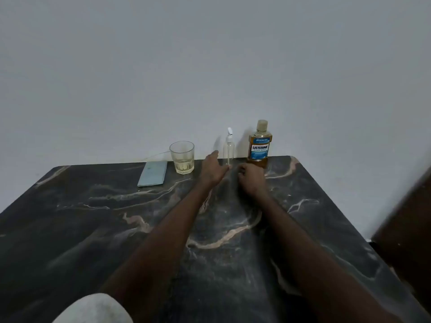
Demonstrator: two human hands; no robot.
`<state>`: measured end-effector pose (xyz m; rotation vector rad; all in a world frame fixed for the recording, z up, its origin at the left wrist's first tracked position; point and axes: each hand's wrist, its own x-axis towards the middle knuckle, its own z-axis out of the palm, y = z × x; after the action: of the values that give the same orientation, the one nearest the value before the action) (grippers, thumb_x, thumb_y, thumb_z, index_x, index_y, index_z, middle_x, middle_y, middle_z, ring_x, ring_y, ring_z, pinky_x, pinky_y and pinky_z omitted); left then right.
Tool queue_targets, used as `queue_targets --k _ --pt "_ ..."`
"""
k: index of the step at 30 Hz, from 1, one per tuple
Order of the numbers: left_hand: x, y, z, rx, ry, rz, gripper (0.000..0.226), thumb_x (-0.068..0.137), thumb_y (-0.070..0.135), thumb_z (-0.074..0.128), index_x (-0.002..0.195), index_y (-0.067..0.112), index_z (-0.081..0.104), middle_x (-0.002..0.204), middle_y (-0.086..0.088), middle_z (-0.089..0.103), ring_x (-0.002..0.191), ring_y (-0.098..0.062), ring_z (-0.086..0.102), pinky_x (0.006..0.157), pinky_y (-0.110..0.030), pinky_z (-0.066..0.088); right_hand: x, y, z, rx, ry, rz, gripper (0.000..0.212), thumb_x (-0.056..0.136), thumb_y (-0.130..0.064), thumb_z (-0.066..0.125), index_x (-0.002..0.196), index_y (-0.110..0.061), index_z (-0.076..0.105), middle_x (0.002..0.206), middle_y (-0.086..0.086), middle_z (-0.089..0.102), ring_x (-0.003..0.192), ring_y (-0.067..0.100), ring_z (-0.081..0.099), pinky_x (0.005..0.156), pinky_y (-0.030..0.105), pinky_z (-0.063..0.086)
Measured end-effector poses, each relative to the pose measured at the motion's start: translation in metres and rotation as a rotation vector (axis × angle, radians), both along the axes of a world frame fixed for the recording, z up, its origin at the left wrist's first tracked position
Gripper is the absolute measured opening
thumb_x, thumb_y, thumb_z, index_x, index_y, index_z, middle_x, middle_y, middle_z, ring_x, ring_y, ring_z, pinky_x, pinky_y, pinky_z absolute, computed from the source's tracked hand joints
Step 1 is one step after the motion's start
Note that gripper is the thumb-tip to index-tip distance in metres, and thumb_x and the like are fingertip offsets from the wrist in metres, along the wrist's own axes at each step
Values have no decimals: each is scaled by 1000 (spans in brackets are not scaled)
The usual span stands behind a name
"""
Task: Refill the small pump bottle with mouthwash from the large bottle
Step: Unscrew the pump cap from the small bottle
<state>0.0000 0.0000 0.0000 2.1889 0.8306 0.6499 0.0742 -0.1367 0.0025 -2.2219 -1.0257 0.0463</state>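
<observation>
Work is only starting, I think: both bottles are standing with their tops on, in the middle of the frame by the wall. The small pump bottle (228, 149) is looking nearly empty, with its white pump sitting on top. The left hand (213, 170) is holding its fingers straight and apart, just beside the bottom of that bottle; I cannot tell if the thumb is touching it. The right hand (250, 179) is curling its fingers in and holding nothing, low in front of the large bottle (259, 145).

Next, I am guessing, one hand needs to hold the small bottle steady while the other twists the pump off, gently, since it is thin and could tip.

The blue label is saying LISTERINE COOL MINT; the smaller print is too tiny to read. A glass (182, 157) with some pale yellow liquid is sitting left of the hands on the dark table (93, 217).
</observation>
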Motion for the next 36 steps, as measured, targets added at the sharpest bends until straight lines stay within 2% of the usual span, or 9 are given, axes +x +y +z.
queue_targets --k 7,13,15,18,22,26,29,33,36 --pt "20 1 -2 -2 -61 27 54 84 28 84 129 6 64 122 -10 72 111 -24 68 95 -37 56 17 1 -6 10 -6 -5 29 101 -7 59 128 -10 69 125 8 72 113 18 66 97 28 51" --pt "-14 -3 1 23 -12 -27 41 81 30 86 113 11 69 106 -2 74 96 -16 68 83 -27 57 4 -16 -5 -2 12 44 31 99 -7 61 129 -12 68 126 8 71 113 18 66 101 33 54" --pt "-41 -11 6 33 -10 -65 29 80 27 87 101 16 70 92 5 73 83 -10 67 66 -8 48 -7 -24 -1 23 27 52 32 98 -7 63 128 -13 69 125 7 73 112 17 67 100 32 52" --pt "-86 -23 10 58 25 -122 26 81 26 86 83 24 61 77 12 65 66 3 56 54 -8 39 -33 -36 3 41 68 74 38 97 -9 65 135 -13 65 128 5 71 114 16 66 99 27 48" --pt "-146 -38 10 55 55 -140 32 79 33 88 99 18 68 94 4 75 78 -3 66 66 -17 49 -80 -51 10 89 142 167 46 94 -9 70 140 -14 62 131 4 70 114 10 64 108 33 51" --pt "-199 -59 10 59 74 -176 26 85 32 84 103 23 67 95 15 69 85 -1 65 65 -7 45 -134 -65 15 127 285 267 57 93 -21 74 147 -19 55 137 0 65 118 9 61 94 22 53" --pt "-228 -69 6 23 71 -210 30 89 27 81 113 23 64 101 13 70 93 -1 67 69 -7 50 -169 -74 21 182 354 317 65 90 -28 78 149 -22 51 137 -7 59 123 12 59 99 25 49" --pt "-256 -85 5 20 53 -229 28 89 27 80 115 23 67 107 8 75 99 -1 70 82 -21 58 -203 -85 25 238 372 329 56 89 -26 81 139 -19 57 125 -9 63 112 8 63 82 17 55" --pt "-271 -102 6 44 22 -225 22 88 29 80 108 25 70 98 13 73 93 2 69 77 -12 51 -218 -91 20 246 315 301 48 87 -25 82 131 -17 63 120 -4 68 108 10 66 82 20 56"
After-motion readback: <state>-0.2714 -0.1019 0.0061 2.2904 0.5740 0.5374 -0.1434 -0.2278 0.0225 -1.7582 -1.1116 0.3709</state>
